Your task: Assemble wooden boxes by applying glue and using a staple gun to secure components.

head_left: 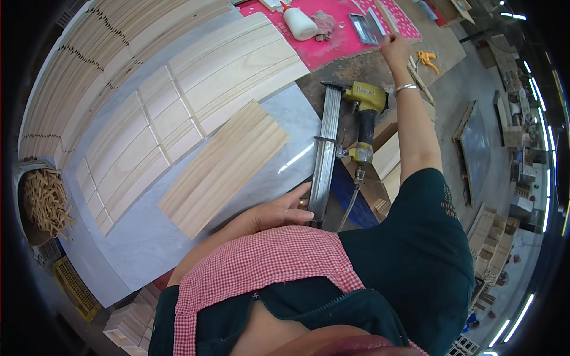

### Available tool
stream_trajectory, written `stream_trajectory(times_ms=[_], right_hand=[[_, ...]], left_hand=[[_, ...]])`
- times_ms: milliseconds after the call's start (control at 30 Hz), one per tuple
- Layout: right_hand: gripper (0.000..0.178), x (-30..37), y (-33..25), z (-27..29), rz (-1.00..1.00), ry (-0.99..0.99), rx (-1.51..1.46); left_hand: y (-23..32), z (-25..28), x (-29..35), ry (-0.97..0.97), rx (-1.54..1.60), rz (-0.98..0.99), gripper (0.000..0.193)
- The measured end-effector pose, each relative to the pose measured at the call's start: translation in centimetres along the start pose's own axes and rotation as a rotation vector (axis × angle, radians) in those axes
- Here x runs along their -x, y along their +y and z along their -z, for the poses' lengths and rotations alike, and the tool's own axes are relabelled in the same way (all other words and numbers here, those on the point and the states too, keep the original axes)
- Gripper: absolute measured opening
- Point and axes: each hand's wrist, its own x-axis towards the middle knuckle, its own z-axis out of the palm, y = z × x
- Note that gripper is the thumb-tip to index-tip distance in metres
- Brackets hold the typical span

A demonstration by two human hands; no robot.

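A yellow nail gun [367, 98] with a black handle and a long silver magazine [325, 157] lies at the table's right side. My left hand [285, 209] is closed around the magazine's near end, thumb on top and some fingers hidden behind it. Stretched far forward, my right hand [396, 52] reaches the pink mat [338, 50], its fingers drawn together by the end of a thin pale strip [376, 21]. What they pinch, if anything, is too small to make out. Beside that strip is a small clear box [362, 29] with grey contents.
A bare wooden board [222, 169] lies before me on the marbled tabletop [291, 118]. Behind it are grooved panels [196, 77] and stacked boards [113, 53]. A glue bottle [299, 24], a rag [323, 25] and an orange tool [427, 60] lie farther off. An air hose [350, 207] trails nearby.
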Motion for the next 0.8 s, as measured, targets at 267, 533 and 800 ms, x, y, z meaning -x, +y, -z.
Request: stream_trajectory(times_ms=[267,533,800], right_hand=[[0.017,6.3,-2.7,9.3,-0.168,-0.039,-0.556],[0.016,12.2,-5.4,13.0,-0.119,-0.226,-0.881],[0.016,14.1,-7.7,10.1,0.067,-0.516,-0.85]], left_hand=[[0.1,-0.1,0.3,0.027,0.082,0.053,0.097],[-1.0,-0.6,0.8,0.075,0.051,-0.044,0.083],[-2.2,-2.1,1.7,0.181,0.009,-0.082,0.077]])
